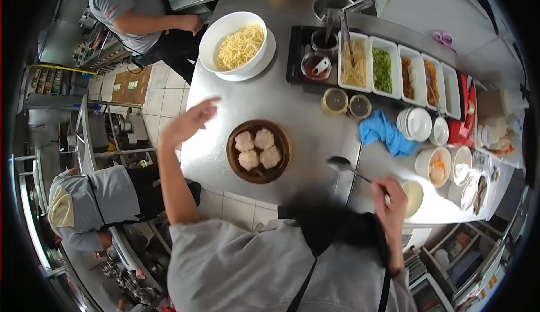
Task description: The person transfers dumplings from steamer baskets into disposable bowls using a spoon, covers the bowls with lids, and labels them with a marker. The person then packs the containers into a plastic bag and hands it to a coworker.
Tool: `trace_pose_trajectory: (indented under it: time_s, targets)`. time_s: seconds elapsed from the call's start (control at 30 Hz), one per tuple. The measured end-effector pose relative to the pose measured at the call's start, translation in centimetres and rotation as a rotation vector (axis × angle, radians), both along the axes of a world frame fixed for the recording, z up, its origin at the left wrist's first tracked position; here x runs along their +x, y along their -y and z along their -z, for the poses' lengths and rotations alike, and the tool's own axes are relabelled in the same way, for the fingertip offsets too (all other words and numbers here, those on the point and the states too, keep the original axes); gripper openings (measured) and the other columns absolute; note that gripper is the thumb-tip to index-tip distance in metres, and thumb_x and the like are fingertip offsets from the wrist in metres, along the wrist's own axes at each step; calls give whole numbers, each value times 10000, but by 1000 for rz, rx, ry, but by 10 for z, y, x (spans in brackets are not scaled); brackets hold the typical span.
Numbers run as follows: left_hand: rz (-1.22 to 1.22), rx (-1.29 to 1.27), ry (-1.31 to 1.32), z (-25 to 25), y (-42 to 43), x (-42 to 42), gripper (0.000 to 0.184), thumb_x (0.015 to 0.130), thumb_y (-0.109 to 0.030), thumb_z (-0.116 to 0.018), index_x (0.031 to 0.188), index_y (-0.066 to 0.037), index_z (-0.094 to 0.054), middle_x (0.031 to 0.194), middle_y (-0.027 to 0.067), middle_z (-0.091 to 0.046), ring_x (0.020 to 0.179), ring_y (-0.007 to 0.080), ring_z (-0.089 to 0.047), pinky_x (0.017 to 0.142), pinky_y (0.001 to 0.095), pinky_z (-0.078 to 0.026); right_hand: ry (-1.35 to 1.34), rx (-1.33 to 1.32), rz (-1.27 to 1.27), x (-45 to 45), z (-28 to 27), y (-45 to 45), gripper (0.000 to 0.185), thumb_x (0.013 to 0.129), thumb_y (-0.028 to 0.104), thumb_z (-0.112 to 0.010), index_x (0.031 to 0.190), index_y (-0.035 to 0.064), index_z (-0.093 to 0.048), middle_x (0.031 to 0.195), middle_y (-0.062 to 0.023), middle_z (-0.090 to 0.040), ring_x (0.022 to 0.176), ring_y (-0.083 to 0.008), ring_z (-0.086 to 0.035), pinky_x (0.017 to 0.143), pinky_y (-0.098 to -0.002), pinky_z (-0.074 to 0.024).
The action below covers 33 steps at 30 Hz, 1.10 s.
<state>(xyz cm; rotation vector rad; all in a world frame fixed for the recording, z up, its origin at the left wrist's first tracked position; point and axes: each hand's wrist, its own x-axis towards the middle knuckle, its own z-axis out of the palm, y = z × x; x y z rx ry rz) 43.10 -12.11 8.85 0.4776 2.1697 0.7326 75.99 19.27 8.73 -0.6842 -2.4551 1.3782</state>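
On the steel counter stands a round bamboo steamer (231, 165) holding several pale dumplings (264, 138). My left hand (194, 122) hovers to the steamer's upper left, fingers apart, with nothing in it. To the right, my right hand (392, 199) is closed around the handle of a dark metal spoon (340, 163), whose bowl points left over the counter. Just beside my right hand is a round container of pale yellow contents (413, 198). A white bowl of noodles (241, 46) rests on a white plate beyond my left hand.
A black tray (295, 59) holds white containers of toppings (382, 71) at the back right. Two sauce cups (335, 101), a blue cloth (386, 134), small white dishes (417, 124) and a bowl (433, 166) sit nearer. Two co-workers (121, 8) are at the left.
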Motion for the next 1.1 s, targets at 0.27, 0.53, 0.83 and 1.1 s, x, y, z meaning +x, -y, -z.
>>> trace_pose_trajectory:
  time_s: [0.27,0.53,0.83,1.1]
  targets:
    - [-269,191,66,52,-1,102,531,883,-41,-452,1389,-51,-293,937,125,-624,761,147,-608,633,277,-543,-101,21,443,64,-6,-15,99,872,68,-529,903,-12,-578,710,-25,-548,634,-55,-460,570,-194,-371]
    - [-515,185,-240,53,-72,223,493,773,-46,-538,1254,35,-463,875,190,-651,698,199,-636,603,311,-509,10,258,-270,34,-29,33,70,798,34,-574,826,-21,-607,709,-136,-599,583,-264,-576,548,-333,-463]
    - [-524,104,-409,33,-115,279,479,785,-60,-522,1234,85,-439,710,236,-591,624,309,-609,619,379,-455,73,375,-254,31,15,28,148,793,98,-519,704,-9,-570,622,-194,-565,590,-371,-562,558,-445,-445]
    - [-544,196,-389,50,-119,292,482,790,-59,-514,1239,95,-426,682,209,-591,599,288,-603,608,366,-461,53,-15,-51,67,36,25,116,818,85,-540,799,-3,-614,583,-192,-546,521,-342,-533,508,-400,-419]
